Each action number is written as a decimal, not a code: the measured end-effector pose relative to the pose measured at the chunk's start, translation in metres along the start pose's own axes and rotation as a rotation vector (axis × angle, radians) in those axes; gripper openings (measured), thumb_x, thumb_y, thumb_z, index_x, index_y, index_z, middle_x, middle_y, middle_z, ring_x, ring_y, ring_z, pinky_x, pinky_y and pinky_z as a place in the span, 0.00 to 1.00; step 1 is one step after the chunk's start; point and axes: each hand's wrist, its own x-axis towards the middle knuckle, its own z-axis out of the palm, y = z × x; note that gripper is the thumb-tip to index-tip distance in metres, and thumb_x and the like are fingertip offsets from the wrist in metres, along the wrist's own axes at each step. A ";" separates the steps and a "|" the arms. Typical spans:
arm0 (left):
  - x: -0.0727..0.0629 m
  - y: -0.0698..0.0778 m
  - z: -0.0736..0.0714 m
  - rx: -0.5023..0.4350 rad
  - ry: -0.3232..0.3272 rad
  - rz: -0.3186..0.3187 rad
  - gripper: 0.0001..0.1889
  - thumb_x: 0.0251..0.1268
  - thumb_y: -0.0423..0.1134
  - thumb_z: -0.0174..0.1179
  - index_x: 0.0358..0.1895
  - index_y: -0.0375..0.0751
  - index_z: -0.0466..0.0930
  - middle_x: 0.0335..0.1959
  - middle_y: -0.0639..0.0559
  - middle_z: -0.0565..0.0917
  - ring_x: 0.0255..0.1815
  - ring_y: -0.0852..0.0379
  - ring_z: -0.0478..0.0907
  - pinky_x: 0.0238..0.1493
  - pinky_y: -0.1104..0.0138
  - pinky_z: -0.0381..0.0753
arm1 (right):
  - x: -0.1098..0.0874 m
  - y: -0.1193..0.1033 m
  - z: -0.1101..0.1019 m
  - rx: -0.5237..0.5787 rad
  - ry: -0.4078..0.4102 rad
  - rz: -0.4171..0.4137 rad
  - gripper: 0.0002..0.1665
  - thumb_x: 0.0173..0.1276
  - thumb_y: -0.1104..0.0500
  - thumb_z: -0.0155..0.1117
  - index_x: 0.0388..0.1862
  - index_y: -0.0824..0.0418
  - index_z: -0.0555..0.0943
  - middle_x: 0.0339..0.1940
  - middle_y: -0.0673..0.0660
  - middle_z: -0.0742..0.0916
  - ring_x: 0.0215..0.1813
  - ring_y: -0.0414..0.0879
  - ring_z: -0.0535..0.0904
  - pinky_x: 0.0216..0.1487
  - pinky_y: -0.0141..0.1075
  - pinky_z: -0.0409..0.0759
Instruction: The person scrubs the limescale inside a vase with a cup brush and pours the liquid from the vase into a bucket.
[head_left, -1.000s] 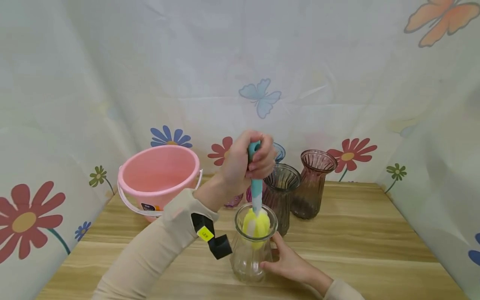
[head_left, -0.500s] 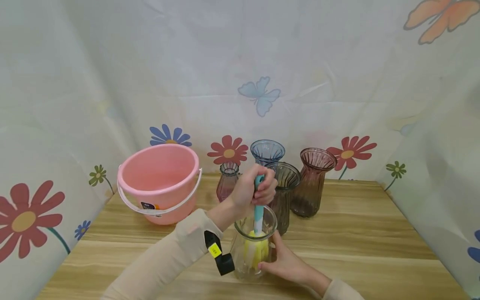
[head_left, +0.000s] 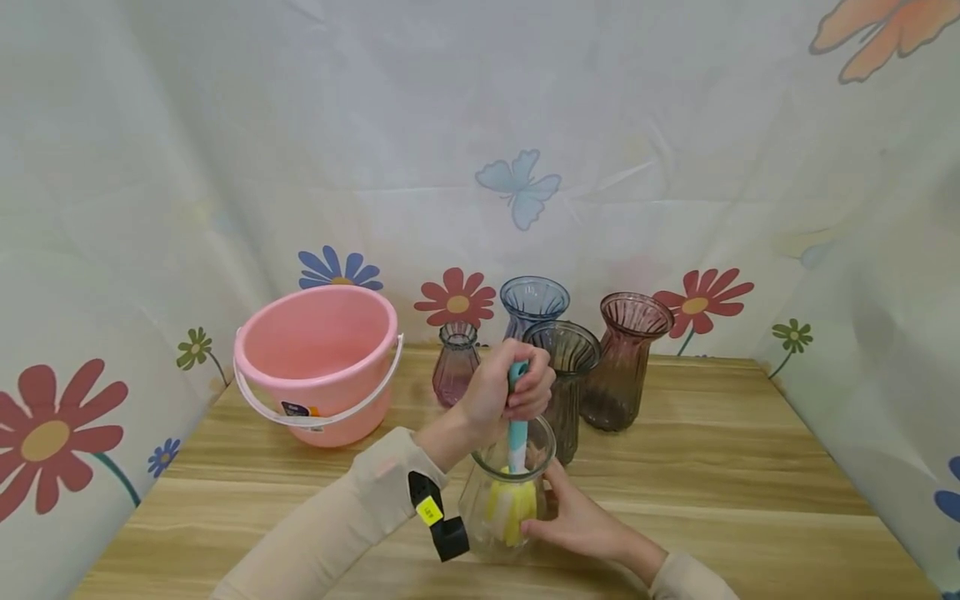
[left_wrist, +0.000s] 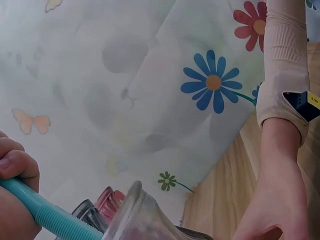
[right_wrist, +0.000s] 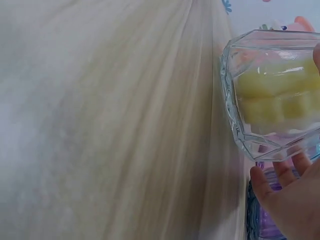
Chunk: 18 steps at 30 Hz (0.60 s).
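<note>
My left hand grips the teal handle of a sponge bottle brush, fingers wrapped round it near its top. The brush stands nearly upright inside a clear glass vase, its yellow sponge head showing through the glass low in the body. With thumb in front and fingers behind, my right hand holds the vase's right side. The right wrist view shows the yellow sponge close behind the faceted glass base. In the left wrist view the teal handle slants toward the vase mouth.
A pink bucket with a white handle stands at the left. Behind the clear vase are a small purple vase, a blue vase, a dark grey vase and a reddish-brown vase. A printed curtain surrounds the wooden table.
My left hand has moved down, carrying the sponge head from the vase's mouth to low in its body. The small purple and blue vases now show more fully. The right hand has stayed in place.
</note>
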 end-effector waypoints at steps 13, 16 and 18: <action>0.013 0.060 0.017 0.014 -0.003 0.119 0.20 0.60 0.39 0.26 0.09 0.47 0.56 0.05 0.58 0.56 0.05 0.60 0.50 0.09 0.70 0.46 | 0.000 -0.004 0.010 -0.032 0.064 0.040 0.56 0.53 0.54 0.70 0.73 0.56 0.46 0.71 0.66 0.59 0.69 0.59 0.57 0.61 0.55 0.64; 0.015 0.075 0.021 0.012 -0.015 0.149 0.20 0.59 0.39 0.25 0.09 0.48 0.56 0.05 0.58 0.56 0.05 0.60 0.50 0.09 0.69 0.45 | -0.002 -0.004 0.011 -0.011 0.049 0.056 0.56 0.54 0.54 0.69 0.73 0.59 0.44 0.71 0.69 0.57 0.69 0.62 0.55 0.63 0.57 0.60; 0.014 0.080 0.022 0.010 -0.016 0.160 0.20 0.59 0.38 0.25 0.09 0.48 0.55 0.05 0.58 0.56 0.05 0.60 0.50 0.09 0.69 0.44 | -0.002 -0.004 0.010 0.006 0.028 0.060 0.57 0.55 0.54 0.68 0.73 0.60 0.42 0.72 0.68 0.56 0.70 0.62 0.53 0.64 0.57 0.57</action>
